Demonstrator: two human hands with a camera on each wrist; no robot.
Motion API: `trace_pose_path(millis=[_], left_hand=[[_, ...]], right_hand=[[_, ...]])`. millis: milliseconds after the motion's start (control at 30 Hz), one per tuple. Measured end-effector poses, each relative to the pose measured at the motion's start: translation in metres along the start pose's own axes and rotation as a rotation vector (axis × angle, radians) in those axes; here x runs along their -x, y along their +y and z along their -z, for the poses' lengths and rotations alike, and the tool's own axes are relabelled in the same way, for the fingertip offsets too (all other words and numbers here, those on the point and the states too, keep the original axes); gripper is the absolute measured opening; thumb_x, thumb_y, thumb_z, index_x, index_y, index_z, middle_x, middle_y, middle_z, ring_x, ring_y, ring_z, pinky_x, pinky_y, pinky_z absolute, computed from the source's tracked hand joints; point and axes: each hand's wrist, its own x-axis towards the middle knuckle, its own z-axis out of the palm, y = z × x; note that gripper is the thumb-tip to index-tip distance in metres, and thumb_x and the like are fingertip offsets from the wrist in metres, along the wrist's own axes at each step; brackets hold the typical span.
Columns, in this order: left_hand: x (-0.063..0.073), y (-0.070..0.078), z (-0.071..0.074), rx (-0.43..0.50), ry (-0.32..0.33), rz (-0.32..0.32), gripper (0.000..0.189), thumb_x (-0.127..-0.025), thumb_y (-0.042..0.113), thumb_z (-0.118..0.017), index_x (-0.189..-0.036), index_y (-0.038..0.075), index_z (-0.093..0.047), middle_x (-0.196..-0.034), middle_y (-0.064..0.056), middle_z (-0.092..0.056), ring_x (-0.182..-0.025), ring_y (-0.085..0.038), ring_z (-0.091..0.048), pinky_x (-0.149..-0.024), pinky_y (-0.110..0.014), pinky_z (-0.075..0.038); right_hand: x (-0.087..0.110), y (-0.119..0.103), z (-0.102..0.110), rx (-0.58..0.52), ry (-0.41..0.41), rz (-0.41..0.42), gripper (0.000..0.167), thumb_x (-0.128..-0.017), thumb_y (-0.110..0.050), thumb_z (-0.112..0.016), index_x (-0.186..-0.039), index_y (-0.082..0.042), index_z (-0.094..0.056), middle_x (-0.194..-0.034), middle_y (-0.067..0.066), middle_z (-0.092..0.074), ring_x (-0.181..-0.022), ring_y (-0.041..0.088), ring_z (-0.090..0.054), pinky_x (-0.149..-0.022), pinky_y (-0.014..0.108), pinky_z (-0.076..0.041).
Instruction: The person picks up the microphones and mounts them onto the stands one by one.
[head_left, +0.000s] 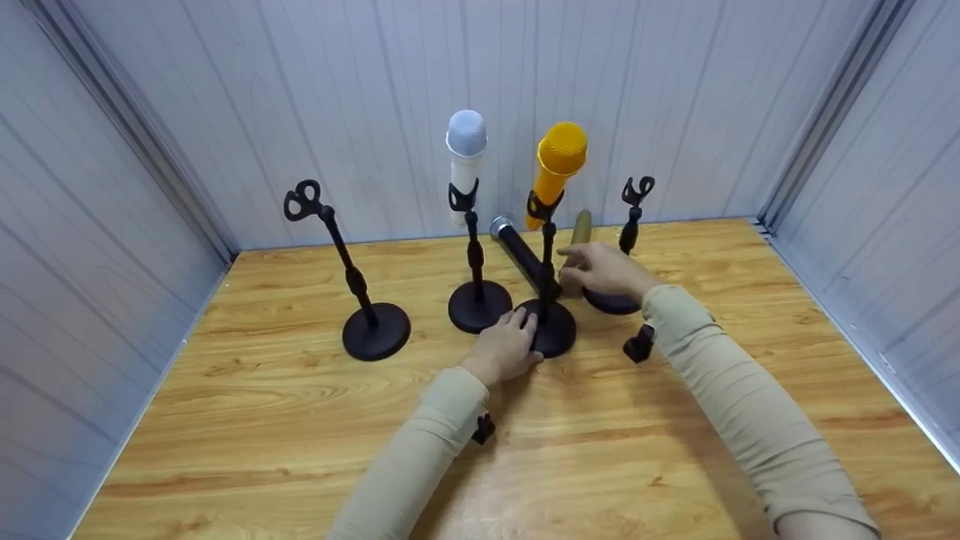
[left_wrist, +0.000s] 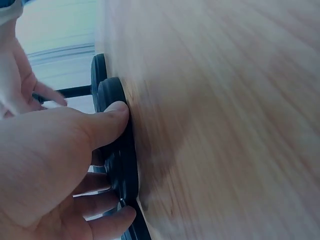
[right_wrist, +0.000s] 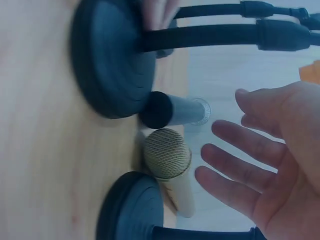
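My left hand (head_left: 504, 349) holds the round base (head_left: 555, 335) of the stand that carries a yellow microphone (head_left: 561, 154). In the left wrist view, the thumb lies on the rim of that base (left_wrist: 125, 170), with other fingers round its far side. Above a gold microphone (right_wrist: 167, 152) hovers my right hand (head_left: 606, 270), fingers loosely bent and holding nothing. The gold microphone lies on the table with its mesh head toward me, partly hidden by the right hand in the head view. Beside it lies a black microphone (head_left: 521, 251) with a silver head.
A white microphone (head_left: 466, 146) sits in the clip of a second stand (head_left: 477, 304), left of the yellow one. Two stands have no microphone: one at far left (head_left: 375, 330), one at right (head_left: 630, 232). A pale panel wall (head_left: 360, 112) rises behind the wooden table (head_left: 262, 420).
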Motion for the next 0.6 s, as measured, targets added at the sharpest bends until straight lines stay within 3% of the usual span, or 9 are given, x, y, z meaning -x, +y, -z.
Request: trace_pose_path(millis=[167, 400, 567, 600], left_hand=[[0.005, -0.003, 0.002, -0.020, 0.038, -0.018, 0.063, -0.102, 0.042, -0.061, -0.152, 0.007, -0.046, -0.153, -0.017, -0.045, -0.135, -0.035, -0.049, -0.104, -0.045, -0.048], [0.011, -0.004, -0.002, 0.004, 0.087, -0.075, 0.058, -0.103, 0.035, -0.061, -0.152, 0.006, -0.046, -0.151, -0.019, -0.046, -0.134, -0.036, -0.050, -0.105, -0.044, -0.048], [0.016, -0.002, -0.004, 0.028, 0.005, -0.029, 0.062, -0.106, 0.035, -0.055, -0.158, 0.008, -0.035, -0.160, -0.018, -0.034, -0.144, -0.035, -0.038, -0.111, -0.047, -0.041], [0.016, -0.001, -0.004, 0.033, -0.015, -0.019, 0.063, -0.106, 0.035, -0.053, -0.159, 0.009, -0.033, -0.161, -0.017, -0.032, -0.146, -0.035, -0.036, -0.112, -0.048, -0.040]], right_hand=[[-0.021, -0.004, 0.003, 0.001, -0.009, -0.043, 0.050, -0.105, -0.019, -0.057, -0.149, 0.002, -0.047, -0.134, 0.025, -0.061, -0.122, 0.039, -0.060, -0.100, 0.052, -0.049], [-0.055, 0.004, -0.005, -0.008, 0.016, -0.046, 0.039, -0.100, -0.011, -0.061, -0.137, 0.004, -0.060, -0.135, 0.027, -0.059, -0.123, 0.042, -0.059, -0.104, 0.052, -0.047], [-0.068, 0.001, -0.020, -0.091, -0.066, -0.071, 0.057, -0.101, -0.012, -0.063, -0.152, 0.003, -0.041, -0.147, 0.030, -0.047, -0.136, 0.042, -0.047, -0.113, 0.050, -0.037], [-0.069, -0.001, -0.023, -0.194, -0.112, -0.122, 0.059, -0.101, -0.010, -0.061, -0.155, 0.000, -0.037, -0.152, 0.028, -0.043, -0.139, 0.040, -0.043, -0.115, 0.049, -0.034]])
